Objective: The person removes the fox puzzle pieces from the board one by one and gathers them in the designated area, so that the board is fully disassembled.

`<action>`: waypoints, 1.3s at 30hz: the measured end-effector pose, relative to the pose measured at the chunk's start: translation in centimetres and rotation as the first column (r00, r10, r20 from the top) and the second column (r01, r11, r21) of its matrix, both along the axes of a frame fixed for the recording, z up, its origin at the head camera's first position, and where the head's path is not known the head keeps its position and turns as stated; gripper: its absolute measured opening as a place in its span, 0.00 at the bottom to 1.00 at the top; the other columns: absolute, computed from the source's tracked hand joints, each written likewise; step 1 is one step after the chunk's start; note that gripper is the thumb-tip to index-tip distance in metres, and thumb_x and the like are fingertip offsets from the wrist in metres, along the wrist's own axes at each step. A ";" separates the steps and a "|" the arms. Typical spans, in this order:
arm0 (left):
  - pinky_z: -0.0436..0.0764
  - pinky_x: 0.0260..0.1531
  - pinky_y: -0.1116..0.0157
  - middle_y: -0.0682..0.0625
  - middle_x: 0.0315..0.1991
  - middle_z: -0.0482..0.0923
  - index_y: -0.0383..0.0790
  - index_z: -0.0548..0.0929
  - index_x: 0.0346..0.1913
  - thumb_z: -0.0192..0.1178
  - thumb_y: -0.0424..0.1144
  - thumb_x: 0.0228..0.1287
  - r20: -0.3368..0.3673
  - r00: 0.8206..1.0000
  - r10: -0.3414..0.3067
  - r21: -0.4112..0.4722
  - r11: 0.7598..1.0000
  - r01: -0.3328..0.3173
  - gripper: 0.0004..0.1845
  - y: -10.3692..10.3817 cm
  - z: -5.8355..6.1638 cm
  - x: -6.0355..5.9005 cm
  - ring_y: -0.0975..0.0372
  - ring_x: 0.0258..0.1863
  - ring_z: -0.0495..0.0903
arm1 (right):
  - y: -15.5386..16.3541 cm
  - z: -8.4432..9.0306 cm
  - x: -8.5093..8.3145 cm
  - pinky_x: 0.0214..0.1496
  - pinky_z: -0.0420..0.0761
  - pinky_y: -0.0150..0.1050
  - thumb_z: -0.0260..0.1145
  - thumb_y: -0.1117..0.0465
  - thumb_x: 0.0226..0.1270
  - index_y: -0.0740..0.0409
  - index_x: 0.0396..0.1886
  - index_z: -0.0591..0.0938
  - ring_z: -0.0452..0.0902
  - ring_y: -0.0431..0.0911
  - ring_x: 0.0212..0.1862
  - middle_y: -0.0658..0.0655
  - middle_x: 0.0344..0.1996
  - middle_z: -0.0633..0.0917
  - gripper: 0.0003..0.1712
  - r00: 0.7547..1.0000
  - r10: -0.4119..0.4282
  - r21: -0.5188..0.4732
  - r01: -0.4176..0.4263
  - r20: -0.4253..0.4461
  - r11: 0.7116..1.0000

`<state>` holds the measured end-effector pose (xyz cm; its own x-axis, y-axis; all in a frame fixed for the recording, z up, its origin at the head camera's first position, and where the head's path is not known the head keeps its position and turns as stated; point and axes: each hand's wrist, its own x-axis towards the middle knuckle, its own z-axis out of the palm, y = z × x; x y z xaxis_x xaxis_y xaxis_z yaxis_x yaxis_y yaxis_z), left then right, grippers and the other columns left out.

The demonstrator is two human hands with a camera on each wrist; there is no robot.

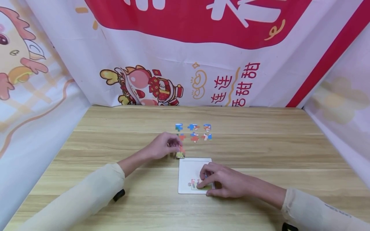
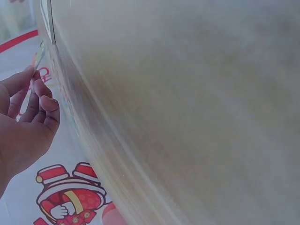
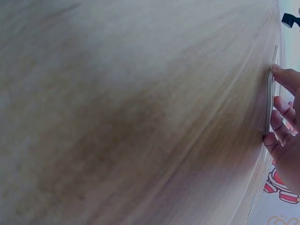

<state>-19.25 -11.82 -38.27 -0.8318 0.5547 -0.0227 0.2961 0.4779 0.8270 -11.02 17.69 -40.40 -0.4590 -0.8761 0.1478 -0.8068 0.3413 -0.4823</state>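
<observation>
Head view: left hand (image 1: 162, 146) just behind the white board (image 1: 190, 168), fingers pinching a small puzzle piece (image 1: 180, 153) held at the board's far left corner. Right hand (image 1: 224, 183) resting on the board's near right part, fingers pressed flat on the placed pieces (image 1: 195, 184) there. Six loose pieces (image 1: 194, 132) in two rows on the worktop (image 1: 260, 154), well behind the board. Likely light, thin, stiff card; best pinched by the edges, easily slid or bent at the tabs.

Left wrist view: left hand (image 2: 23, 122) with fingers curled together, a thin edge of the piece (image 2: 39, 56) at the fingertips; mostly blurred worktop.

Right wrist view: right hand (image 3: 286, 126) fingertips pressed along the board (image 3: 269, 101) edge, seen side-on.
</observation>
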 end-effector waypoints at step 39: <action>0.79 0.37 0.66 0.50 0.35 0.85 0.37 0.91 0.43 0.70 0.28 0.65 -0.073 0.995 0.063 -0.176 0.982 -0.075 0.05 0.7 -0.9 -2.8 0.60 0.34 0.78 | 0.1 0.0 -0.1 0.50 0.74 0.30 0.75 0.54 0.68 0.44 0.54 0.90 0.68 0.36 0.47 0.42 0.48 0.77 0.15 0.999 -0.016 0.010 0.015 0.047 1.000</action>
